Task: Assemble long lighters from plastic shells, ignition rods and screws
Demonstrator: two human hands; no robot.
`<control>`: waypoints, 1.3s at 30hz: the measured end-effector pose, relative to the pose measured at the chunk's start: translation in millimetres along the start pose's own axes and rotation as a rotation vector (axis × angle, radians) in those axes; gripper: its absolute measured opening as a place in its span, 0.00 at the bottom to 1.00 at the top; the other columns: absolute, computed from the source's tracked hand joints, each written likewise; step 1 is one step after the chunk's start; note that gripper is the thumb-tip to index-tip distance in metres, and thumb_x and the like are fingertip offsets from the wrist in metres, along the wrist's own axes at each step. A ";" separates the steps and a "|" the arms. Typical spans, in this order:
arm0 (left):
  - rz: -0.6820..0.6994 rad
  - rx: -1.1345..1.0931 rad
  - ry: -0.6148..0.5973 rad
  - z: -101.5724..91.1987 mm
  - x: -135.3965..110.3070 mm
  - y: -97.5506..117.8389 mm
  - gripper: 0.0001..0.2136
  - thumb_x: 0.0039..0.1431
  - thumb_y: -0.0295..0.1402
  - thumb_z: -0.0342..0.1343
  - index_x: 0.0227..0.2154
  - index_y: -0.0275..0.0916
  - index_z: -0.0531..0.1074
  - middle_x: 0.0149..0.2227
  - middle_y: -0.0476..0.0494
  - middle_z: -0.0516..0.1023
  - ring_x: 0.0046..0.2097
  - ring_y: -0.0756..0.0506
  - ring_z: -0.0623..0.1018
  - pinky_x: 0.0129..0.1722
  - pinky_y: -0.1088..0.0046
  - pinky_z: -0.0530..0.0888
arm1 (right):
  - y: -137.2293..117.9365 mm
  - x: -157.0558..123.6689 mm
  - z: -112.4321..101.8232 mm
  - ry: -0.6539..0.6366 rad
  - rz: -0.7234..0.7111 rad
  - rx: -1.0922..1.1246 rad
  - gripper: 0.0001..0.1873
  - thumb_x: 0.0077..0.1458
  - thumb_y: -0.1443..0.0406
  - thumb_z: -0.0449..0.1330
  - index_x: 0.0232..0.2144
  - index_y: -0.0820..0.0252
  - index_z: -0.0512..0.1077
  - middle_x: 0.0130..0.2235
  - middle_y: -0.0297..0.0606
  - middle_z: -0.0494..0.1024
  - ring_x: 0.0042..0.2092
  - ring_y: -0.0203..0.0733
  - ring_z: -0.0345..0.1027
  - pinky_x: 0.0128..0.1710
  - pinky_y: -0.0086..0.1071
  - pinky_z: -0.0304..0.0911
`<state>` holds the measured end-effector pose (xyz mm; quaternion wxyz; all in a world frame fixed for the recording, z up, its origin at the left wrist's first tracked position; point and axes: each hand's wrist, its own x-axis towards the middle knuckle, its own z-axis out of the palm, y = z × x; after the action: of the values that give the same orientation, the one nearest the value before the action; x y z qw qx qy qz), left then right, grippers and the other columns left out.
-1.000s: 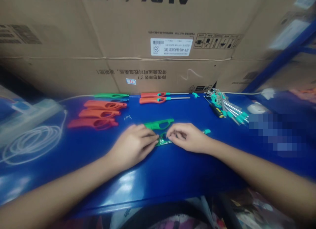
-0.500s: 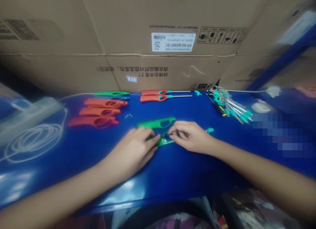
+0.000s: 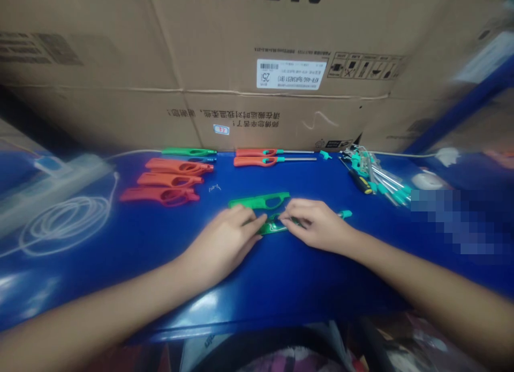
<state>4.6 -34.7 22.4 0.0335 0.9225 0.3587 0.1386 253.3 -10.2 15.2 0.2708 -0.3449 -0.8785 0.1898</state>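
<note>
A green lighter shell half (image 3: pixel 273 226) lies open on the blue table (image 3: pixel 281 275), with a teal tip (image 3: pixel 345 214) showing past my right wrist. My left hand (image 3: pixel 225 243) presses its fingers on the shell's left end. My right hand (image 3: pixel 315 222) pinches at the middle of the same shell with fingers curled together; what sits under the fingertips is too small to make out. A second green shell half (image 3: pixel 260 202) lies just beyond both hands, untouched.
Orange shell halves (image 3: pixel 168 180) lie in a row at the left, with a green lighter (image 3: pixel 188 152) behind them. Two orange lighters (image 3: pixel 261 157) rest by the big cardboard box (image 3: pixel 257 67). Teal-tipped metal tubes (image 3: pixel 375 176) pile at the right. A white coiled cord (image 3: pixel 64 222) lies far left.
Both hands stay on the green shell half, with only small finger shifts. The view has drifted slightly, so everything sits a little further right in the picture.
</note>
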 end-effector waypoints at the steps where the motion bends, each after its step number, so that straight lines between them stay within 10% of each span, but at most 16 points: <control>1: 0.010 0.003 0.007 0.7 0.1 -0.8 0.15 0.68 0.31 0.53 0.55 0.34 0.74 0.43 0.37 0.77 0.45 0.39 0.75 0.46 0.59 0.75 | 0.4 0.1 -0.2 0.000 0.002 -0.001 0.08 0.62 0.69 0.58 0.37 0.62 0.79 0.34 0.38 0.78 0.26 0.32 0.62 0.28 0.28 0.59; 31: 0.058 0.179 0.057 10.1 1.3 5.2 0.16 0.70 0.28 0.49 0.56 0.35 0.72 0.41 0.36 0.76 0.43 0.39 0.75 0.39 0.59 0.77 | -7.5 0.0 -3.2 0.018 0.142 0.060 0.11 0.61 0.66 0.59 0.30 0.61 0.79 0.31 0.36 0.71 0.26 0.31 0.60 0.26 0.28 0.55; 39: 0.041 -0.038 0.026 12.8 -3.2 -4.3 0.22 0.66 0.21 0.49 0.62 0.34 0.65 0.57 0.32 0.70 0.57 0.37 0.72 0.55 0.57 0.75 | 0.1 -2.2 -13.5 -0.046 0.023 0.068 0.06 0.60 0.70 0.59 0.35 0.61 0.78 0.35 0.38 0.77 0.27 0.32 0.65 0.28 0.27 0.61</control>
<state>3.1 -33.2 8.6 0.0432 0.9270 0.3372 0.1581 262.9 -9.7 24.9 0.2600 -0.3413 -0.8734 0.2304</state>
